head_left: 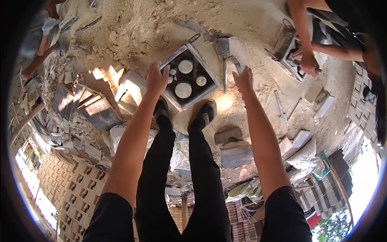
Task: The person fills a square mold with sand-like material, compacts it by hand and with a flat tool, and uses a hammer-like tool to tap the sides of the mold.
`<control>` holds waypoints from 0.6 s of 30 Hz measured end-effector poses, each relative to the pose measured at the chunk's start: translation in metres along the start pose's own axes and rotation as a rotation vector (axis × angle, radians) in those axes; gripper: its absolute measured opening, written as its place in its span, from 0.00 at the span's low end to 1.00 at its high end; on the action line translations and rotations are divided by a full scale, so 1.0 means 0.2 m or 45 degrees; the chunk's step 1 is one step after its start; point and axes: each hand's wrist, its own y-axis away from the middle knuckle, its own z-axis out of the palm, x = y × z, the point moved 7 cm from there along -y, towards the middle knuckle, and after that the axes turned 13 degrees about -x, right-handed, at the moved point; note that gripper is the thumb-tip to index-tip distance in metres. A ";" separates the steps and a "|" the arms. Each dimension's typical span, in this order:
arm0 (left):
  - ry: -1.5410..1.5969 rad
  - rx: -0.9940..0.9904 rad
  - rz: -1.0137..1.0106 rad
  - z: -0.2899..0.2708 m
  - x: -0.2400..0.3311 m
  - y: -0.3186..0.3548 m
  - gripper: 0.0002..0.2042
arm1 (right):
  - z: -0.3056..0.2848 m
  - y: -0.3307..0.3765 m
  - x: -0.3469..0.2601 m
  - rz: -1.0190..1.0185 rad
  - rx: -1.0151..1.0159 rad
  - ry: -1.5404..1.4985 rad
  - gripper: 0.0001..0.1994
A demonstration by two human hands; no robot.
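Note:
A square, dark-edged moulding frame (210,96) lies on the sand just beyond my feet, turned with one corner toward me. Several pale round discs (184,90) of differing size sit in the dark bed inside it. My left hand (156,80) is over its left corner, fingers apart and slightly blurred; contact with the edge is unclear. To the right of the frame, my right hand (244,80) is closed round the end of a short tool with a bent neck (234,61). Beside that tool lies a mallet-like tool (223,48) with a dark blocky head and straight handle.
Co-workers' hands are at the far right (308,62) over another frame (284,46) and at the far left (34,72). Dark boxes (98,113) stand at left. Blocks (236,156), a sack (304,155) and a thin bar (279,105) lie at right.

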 end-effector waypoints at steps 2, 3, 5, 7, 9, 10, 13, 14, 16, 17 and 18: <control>0.008 -0.012 0.013 0.13 -0.03 -0.13 0.25 | 0.04 -0.16 -0.01 -0.042 -0.010 0.006 0.34; -0.025 -0.047 -0.007 0.19 -0.03 -0.19 0.25 | 0.07 -0.25 0.01 -0.067 -0.052 -0.007 0.33; -0.074 -0.041 0.003 0.25 -0.02 -0.26 0.25 | 0.11 -0.36 0.06 -0.058 -0.010 -0.014 0.35; -0.105 0.054 0.029 0.23 -0.02 -0.23 0.25 | 0.13 -0.41 0.07 -0.011 -0.172 -0.038 0.32; -0.076 0.028 0.062 0.21 -0.04 -0.27 0.26 | 0.06 -0.39 0.02 -0.044 -0.061 0.013 0.29; -0.063 0.015 0.078 0.19 -0.06 -0.27 0.26 | 0.02 -0.36 -0.02 -0.062 -0.006 0.036 0.28; -0.029 -0.331 0.037 0.19 -0.07 -0.31 0.29 | -0.09 -0.34 -0.04 -0.113 0.054 0.394 0.25; 0.004 -0.263 0.120 0.18 -0.10 -0.33 0.30 | -0.10 -0.33 -0.05 -0.082 0.044 0.476 0.25; 0.024 -0.347 0.096 0.17 -0.10 -0.33 0.31 | -0.15 -0.31 -0.10 -0.095 0.089 0.659 0.23; 0.033 -0.392 0.088 0.17 -0.09 -0.34 0.31 | -0.18 -0.32 -0.10 -0.073 0.105 0.745 0.22; 0.074 -0.381 0.077 0.16 -0.11 -0.34 0.31 | -0.19 -0.33 -0.12 -0.060 0.072 0.760 0.21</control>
